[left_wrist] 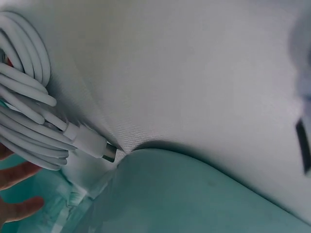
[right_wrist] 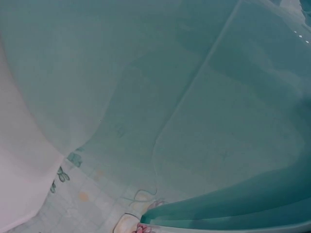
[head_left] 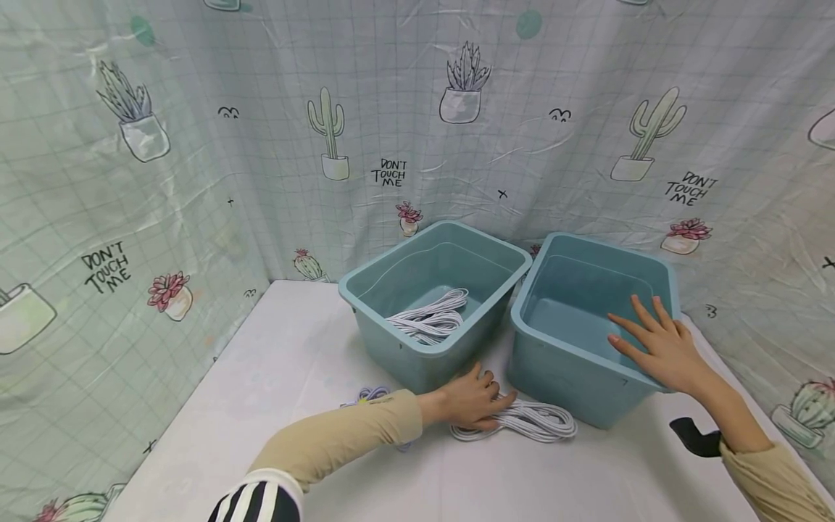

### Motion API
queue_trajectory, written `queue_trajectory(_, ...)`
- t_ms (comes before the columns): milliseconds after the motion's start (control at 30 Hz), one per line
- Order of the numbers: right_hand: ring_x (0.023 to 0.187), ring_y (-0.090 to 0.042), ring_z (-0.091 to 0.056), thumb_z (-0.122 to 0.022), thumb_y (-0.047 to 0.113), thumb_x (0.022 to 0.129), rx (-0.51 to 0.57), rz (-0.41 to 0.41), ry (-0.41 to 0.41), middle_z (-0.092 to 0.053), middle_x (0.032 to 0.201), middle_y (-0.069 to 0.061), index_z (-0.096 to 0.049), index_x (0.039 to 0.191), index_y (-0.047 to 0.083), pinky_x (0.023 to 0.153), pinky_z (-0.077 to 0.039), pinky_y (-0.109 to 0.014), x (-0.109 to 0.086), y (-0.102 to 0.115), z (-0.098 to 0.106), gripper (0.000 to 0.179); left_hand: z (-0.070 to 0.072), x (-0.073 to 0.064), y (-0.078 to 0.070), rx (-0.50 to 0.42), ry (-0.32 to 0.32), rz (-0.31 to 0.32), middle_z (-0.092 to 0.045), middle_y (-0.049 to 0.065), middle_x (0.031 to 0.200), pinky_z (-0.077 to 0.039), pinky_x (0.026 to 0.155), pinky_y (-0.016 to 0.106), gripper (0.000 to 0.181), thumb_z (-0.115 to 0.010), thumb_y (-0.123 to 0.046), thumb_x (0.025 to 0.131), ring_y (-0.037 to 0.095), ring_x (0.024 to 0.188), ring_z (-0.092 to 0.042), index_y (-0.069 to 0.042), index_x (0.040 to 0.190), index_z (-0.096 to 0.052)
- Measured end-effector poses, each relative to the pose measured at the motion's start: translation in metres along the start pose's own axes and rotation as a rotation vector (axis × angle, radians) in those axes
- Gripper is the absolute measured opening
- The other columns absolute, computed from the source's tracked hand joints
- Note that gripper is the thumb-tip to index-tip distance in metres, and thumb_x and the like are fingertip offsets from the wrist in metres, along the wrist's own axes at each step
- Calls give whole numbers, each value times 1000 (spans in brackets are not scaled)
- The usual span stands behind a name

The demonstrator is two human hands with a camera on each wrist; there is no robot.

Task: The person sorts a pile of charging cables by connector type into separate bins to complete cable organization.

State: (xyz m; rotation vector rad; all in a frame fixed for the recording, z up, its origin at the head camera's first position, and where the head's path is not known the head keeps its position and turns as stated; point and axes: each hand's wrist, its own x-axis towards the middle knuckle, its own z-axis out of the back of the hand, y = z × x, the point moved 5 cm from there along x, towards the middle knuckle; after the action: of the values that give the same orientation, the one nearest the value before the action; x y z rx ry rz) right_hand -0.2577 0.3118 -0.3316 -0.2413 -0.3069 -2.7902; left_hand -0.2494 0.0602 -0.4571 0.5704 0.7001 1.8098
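Note:
A coiled white charging cable [head_left: 540, 422] lies on the table in front of two blue-green bins. My left hand [head_left: 471, 400] is over the coil's left end, with thumb and forefinger round its strands and the other fingers loosely bent. In the left wrist view, the cable [left_wrist: 34, 121] shows a metal-tipped plug, and fingers [left_wrist: 22, 172] reach against its strands. My right hand [head_left: 665, 351] is spread over the near right rim of the right bin [head_left: 574, 362]; its fingers hold nothing. The right wrist view shows only bin wall [right_wrist: 160, 97], table and curtain, no fingers.
The left bin [head_left: 404, 355] holds several coiled white cables [head_left: 433, 315]. A purple cable [head_left: 373, 394] lies partly hidden behind my left forearm. Both bins stand near the patterned curtain [head_left: 404, 87] at the back of the white table [head_left: 300, 341].

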Motion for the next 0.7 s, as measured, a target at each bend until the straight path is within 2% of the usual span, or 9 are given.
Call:
queue_trajectory(200, 132, -43, 16, -40, 42, 91, 3, -2, 4, -1, 147, -25, -37, 134, 5, 88, -9, -70, 0, -1, -1, 58, -1, 2, -1, 14, 43, 11, -57, -7, 110, -40, 89, 39, 55, -18, -55, 91, 14, 101, -52, -28, 137, -31)
queue_trajectory(467, 133, -42, 17, -41, 41, 91, 11, 5, -7, -2, 147, -25, -37, 134, 4, 88, -9, -70, -1, 0, 0, 57, 2, 0, 0, 34, -40, 34, -55, -3, 104, -42, 84, 38, 53, -21, -57, 90, 15, 93, -51, -29, 133, -35)
queue_trajectory(700, 132, -42, 17, -40, 41, 91, 16, 0, 5, 0, 147, -24, -36, 135, 5, 88, -9, -70, -1, 0, 0, 57, 7, 0, 1, 7, -15, 45, -53, -2, 108, -42, 83, 38, 53, -24, -57, 89, 15, 93, -50, -27, 131, -38)
